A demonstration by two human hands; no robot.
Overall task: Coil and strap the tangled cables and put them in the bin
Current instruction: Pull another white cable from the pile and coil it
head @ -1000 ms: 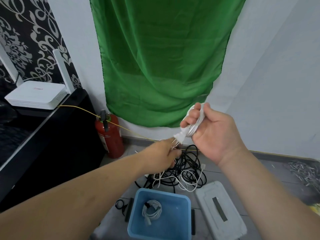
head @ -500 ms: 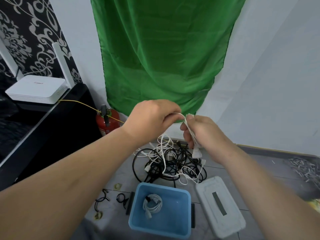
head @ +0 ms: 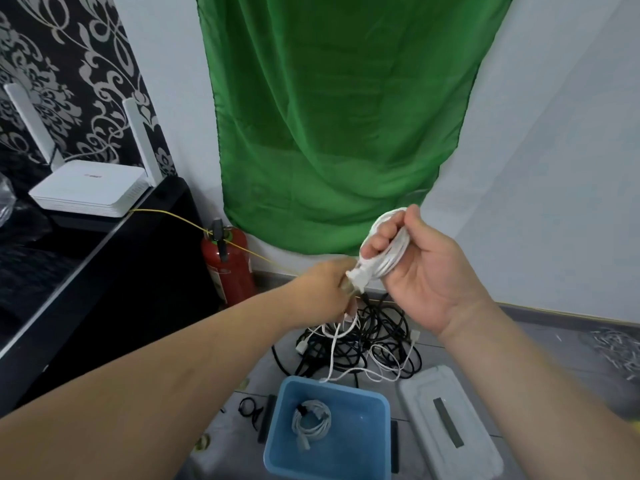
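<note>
The small red logo on the white router point(head: 88, 188) is too blurred to read.

Grey tiled floor point(head: 540, 344) carries pretty much everything here; a tangle point(head: 360, 341) of black and white cables sits on it near the wall, just behind a blue bin point(head: 377, 441); the bin's on the floor too, with one coiled white cable point(head: 311, 422) lying inside; right beside the bin is a pale grey lid point(head: 450, 424), flat on the tiles; left of the bin there are a couple of small black straps point(head: 247, 407); a red extinguisher point(head: 228, 268) stands upright by the wall; far right, a scatter of small pale bits point(head: 616, 348), can't tell what; over on the left a black shelf point(head: 104, 251) holds a white router point(head: 90, 192).
</note>
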